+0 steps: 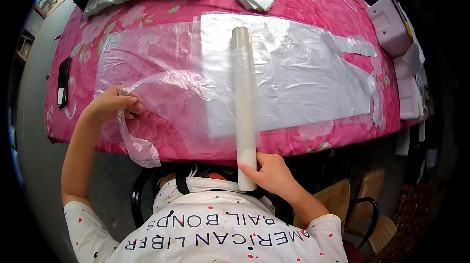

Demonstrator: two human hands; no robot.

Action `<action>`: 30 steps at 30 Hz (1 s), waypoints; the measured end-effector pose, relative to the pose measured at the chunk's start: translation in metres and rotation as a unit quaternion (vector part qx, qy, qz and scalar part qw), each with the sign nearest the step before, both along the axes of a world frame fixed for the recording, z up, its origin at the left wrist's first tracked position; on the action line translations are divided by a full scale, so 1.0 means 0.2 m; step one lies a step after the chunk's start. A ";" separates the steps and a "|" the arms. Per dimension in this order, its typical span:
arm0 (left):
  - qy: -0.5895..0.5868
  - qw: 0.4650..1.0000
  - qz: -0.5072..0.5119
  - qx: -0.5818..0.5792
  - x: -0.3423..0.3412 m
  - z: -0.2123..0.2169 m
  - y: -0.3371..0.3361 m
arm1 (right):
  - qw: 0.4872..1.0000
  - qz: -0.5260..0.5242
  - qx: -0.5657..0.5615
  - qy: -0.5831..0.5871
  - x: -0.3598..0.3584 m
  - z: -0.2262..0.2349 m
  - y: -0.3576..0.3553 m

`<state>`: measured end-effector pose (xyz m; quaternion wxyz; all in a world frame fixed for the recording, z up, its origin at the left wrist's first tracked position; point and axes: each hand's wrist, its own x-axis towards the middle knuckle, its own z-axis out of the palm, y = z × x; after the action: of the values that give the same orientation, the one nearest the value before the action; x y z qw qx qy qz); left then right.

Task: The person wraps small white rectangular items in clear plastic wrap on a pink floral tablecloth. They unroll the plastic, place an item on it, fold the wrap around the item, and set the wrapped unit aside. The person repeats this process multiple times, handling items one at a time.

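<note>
Film is pinched in the closed fingers of the left hand and partly spread across the tablecloth, left of the roll, gripped near its end by the right hand, more apparently being left wound.

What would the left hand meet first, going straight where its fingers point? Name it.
Likely the clear film the left hand pinches, then the pale roll; height over the film is hard to judge.

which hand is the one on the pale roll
The right hand: it grips the near end of the pale roll, thumb on top. The left hand is well away from the roll, pinching loose clear film.
</note>
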<state>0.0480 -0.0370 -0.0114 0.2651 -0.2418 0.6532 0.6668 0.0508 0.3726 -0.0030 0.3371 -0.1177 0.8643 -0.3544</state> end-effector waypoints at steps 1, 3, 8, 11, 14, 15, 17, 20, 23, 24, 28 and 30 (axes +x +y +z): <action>-0.002 1.000 -0.007 -0.013 0.00 0.00 -0.06 | 0.999 -0.021 -0.014 -0.032 0.00 0.00 0.00; 0.027 0.999 -0.017 -0.008 0.01 -0.03 -0.17 | 0.999 -0.020 -0.009 -0.026 -0.01 -0.01 0.02; 0.131 0.935 -0.051 -0.324 0.04 0.02 -0.26 | 1.000 -0.015 -0.003 -0.022 -0.03 0.00 0.02; 0.312 0.752 -0.088 -0.574 0.04 0.09 -0.04 | 0.999 -0.010 0.009 -0.029 -0.04 0.01 0.01; 0.450 0.744 -0.083 -0.487 -0.04 0.16 0.51 | 0.999 -0.021 0.020 -0.025 -0.04 0.01 0.02; 0.471 0.756 -0.109 -0.440 -0.05 0.12 0.62 | 0.999 -0.015 0.017 -0.026 -0.04 0.03 0.01; 0.501 0.771 -0.128 -0.372 -0.10 0.00 0.84 | 0.999 -0.012 0.014 -0.032 -0.05 0.03 0.01; 0.505 0.767 -0.140 -0.370 -0.17 -0.18 1.03 | 0.999 -0.011 0.017 -0.046 -0.04 0.02 0.02; 0.488 0.749 -0.181 -0.410 -0.19 -0.25 1.08 | 0.998 0.002 0.019 -0.055 -0.05 0.02 0.04; 0.478 0.744 -0.197 -0.423 -0.18 -0.26 1.09 | 0.998 0.013 0.023 -0.059 -0.05 0.01 0.05; 0.438 0.708 -0.243 -0.499 -0.18 -0.26 1.11 | 0.994 0.062 0.041 -0.080 -0.17 0.04 0.06; 0.431 0.700 -0.243 -0.514 -0.18 -0.27 1.11 | 0.998 0.048 0.038 -0.033 -0.27 0.07 0.03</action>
<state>0.0124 0.1848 -0.0649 -0.0581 0.1407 0.9734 0.1710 -0.0040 0.3786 0.0101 0.3864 -0.1342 0.8587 -0.3086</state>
